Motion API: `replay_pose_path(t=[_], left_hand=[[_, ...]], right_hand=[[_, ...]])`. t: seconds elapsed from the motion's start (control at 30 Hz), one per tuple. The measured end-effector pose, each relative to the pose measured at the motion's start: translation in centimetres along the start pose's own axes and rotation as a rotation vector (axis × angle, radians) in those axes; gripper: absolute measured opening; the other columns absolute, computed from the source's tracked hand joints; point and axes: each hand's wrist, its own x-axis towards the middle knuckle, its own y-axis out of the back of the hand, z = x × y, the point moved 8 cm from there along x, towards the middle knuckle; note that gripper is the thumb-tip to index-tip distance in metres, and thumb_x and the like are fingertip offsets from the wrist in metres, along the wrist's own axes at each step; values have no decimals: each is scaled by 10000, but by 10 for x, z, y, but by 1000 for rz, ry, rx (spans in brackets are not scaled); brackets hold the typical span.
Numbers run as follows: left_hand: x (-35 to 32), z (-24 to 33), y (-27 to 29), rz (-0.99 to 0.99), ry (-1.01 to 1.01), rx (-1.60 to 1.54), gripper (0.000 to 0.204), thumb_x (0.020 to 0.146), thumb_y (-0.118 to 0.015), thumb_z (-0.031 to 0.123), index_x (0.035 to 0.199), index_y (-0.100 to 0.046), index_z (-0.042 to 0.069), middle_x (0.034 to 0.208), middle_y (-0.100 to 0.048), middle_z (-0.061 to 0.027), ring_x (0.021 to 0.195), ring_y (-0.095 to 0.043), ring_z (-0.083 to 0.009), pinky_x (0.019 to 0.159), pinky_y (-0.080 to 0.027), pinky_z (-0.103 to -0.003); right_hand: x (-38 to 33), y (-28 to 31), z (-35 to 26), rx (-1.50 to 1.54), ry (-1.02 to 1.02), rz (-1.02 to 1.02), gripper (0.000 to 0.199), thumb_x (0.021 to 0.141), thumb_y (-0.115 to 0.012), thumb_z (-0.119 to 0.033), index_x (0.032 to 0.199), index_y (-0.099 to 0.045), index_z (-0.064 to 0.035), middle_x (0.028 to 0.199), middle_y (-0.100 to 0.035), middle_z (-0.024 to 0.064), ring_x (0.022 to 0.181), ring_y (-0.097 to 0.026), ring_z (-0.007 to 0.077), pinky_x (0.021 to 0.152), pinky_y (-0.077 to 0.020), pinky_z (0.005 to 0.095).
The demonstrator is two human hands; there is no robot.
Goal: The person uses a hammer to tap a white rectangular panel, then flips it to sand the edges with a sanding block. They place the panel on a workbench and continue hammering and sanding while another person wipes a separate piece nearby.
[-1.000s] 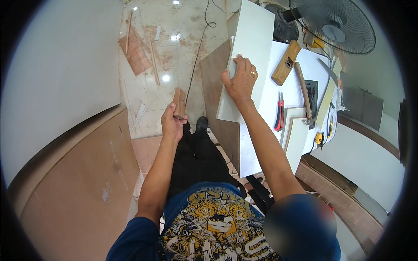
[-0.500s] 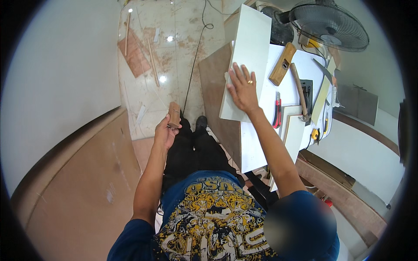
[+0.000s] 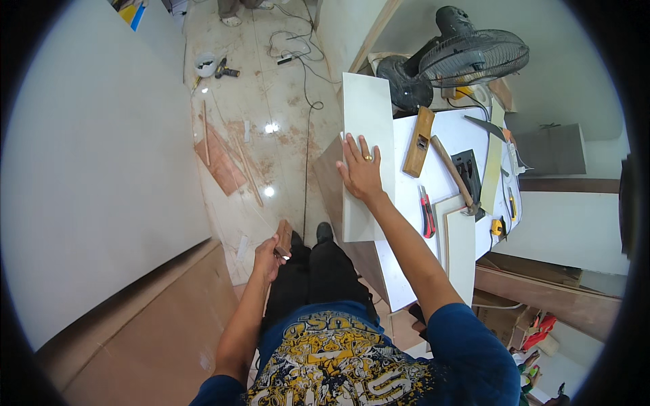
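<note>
My left hand [image 3: 267, 260] is closed around a small brown wooden block [image 3: 284, 236], held out over the floor beside my legs. A shiny bit shows at the block's lower end; I cannot make out what it is. Palm down with fingers spread, my right hand [image 3: 363, 172] lies on a long white board [image 3: 366, 101]. That board rests along the left edge of a white-topped table [image 3: 399, 271]. To the right of the hand are a wooden hand plane [image 3: 419, 142], a red and black utility knife [image 3: 427, 215] and a hammer [image 3: 455, 172].
A black fan [image 3: 474, 59] stands at the table's far end. A yellow tape measure [image 3: 498, 227] and white panel pieces [image 3: 461, 254] lie on the right. Cables [image 3: 308, 135], wood strips [image 3: 249, 176] and a drill [image 3: 227, 70] are on the floor. A large panel [image 3: 101, 169] stands left.
The view has shifted, bringing more of the far floor into sight. The wooden block is still in my left hand, and my right hand still rests on the white board.
</note>
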Motion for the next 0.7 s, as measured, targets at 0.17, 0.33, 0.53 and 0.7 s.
replay_pose_path(t=[0.17,0.33,0.53,0.7], left_hand=[[-6,-7,21,96,27,54,395,1037,-698,411,1097,-680,21,798,-693,-109,646,-683,-198,491,-465,-281],[-5,-15,35,148,16,34,369,1023,-724,397,1098,-678,38,747,-667,-87,615,-681,-204,489,-465,-297],[-2,-10,16,207,12,65,346,1027,-724,370,1121,-678,41,774,-675,-73,615,-682,-197,492,-469,-293],[14,1,-9,175,-4,179,374,1032,-717,368,1171,-674,23,840,-688,-78,622,-678,-189,492,-475,-297]], right_hand=[[72,-10,22,-17,-22,69,667,1070,-507,-430,1615,-434,-52,1739,-339,89,1612,-262,368,1260,-167,684],[130,-10,33,-19,11,109,656,1062,-515,-424,1591,-462,-39,1724,-359,115,1613,-254,374,1264,-164,684],[146,-18,32,54,-14,127,650,1062,-511,-417,1568,-479,-10,1713,-365,156,1610,-263,371,1270,-172,672],[127,-8,24,128,78,51,586,1092,-502,-413,1542,-535,-40,1679,-436,148,1604,-294,369,1286,-164,628]])
